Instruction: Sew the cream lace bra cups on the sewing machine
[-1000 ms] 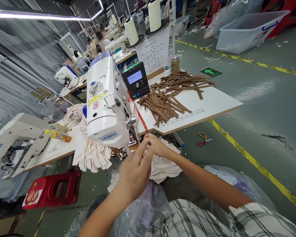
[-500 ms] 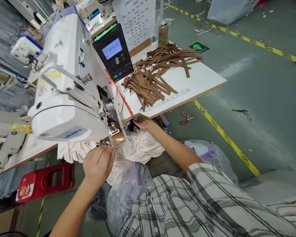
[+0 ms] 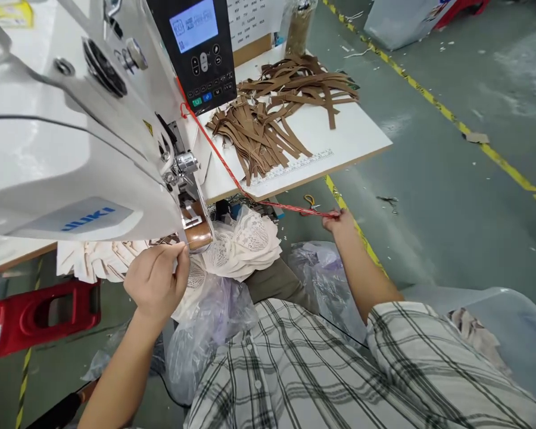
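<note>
Gripping a thin red cord [image 3: 295, 208], the right hand [image 3: 340, 221] in the head view holds it taut from beside the black control panel [image 3: 205, 36] past the corner of the white wood-edged tabletop [image 3: 348, 134]. Fingertips pinched, the left hand [image 3: 158, 280] is beside the large white sewing machine's [image 3: 40, 149] needle area; whether it holds a thread is unclear. Flat brown fabric strips [image 3: 254, 137] lie piled on the tabletop, cream lace pieces [image 3: 254, 238] heaped below. Much seems left to handle; how much is finished cannot be told.
</note>
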Tool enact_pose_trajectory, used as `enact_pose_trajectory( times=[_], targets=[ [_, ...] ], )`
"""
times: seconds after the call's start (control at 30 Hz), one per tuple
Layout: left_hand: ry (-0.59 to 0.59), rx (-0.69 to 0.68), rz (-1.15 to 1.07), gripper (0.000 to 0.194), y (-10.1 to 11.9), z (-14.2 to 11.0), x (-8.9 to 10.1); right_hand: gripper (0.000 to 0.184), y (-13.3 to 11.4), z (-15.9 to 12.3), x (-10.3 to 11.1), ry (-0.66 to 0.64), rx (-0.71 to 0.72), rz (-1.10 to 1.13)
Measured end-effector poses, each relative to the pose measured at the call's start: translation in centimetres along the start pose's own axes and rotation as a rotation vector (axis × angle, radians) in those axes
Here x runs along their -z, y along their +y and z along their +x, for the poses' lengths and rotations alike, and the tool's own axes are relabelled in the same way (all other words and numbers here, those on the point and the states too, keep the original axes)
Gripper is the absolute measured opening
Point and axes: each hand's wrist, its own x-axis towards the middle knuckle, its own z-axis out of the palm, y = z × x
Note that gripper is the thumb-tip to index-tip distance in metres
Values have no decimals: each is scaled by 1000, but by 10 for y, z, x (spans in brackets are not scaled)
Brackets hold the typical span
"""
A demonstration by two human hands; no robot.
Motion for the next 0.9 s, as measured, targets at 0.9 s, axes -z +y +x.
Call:
enact_pose_trajectory(
  times=[0.9],
  targets=[
    [-108,178,-95,10,24,4,13,46,51,-319,-77,-1266,-755,-207]
  ],
)
